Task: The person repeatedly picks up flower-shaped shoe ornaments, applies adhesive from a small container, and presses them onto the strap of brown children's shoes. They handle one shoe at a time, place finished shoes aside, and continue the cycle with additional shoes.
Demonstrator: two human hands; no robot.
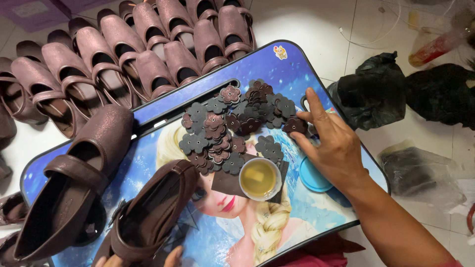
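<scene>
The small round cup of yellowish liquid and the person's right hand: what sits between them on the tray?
In the head view, a round blue lid lies flat on the tray between the cup of yellowish liquid and the right hand, partly under the hand.

Everything else sits around the blue cartoon-print lap table point(297, 64). Rows of matching brown strap shoes point(123, 44) fan out on the floor past its far-left edge. On its top there's a small cup of yellowish liquid point(259, 178) with a round blue lid point(312, 175) just beside it. Off its right side: crumpled black plastic bags point(396, 91) and a clear bag point(420, 173) with dark stuff inside.
</scene>
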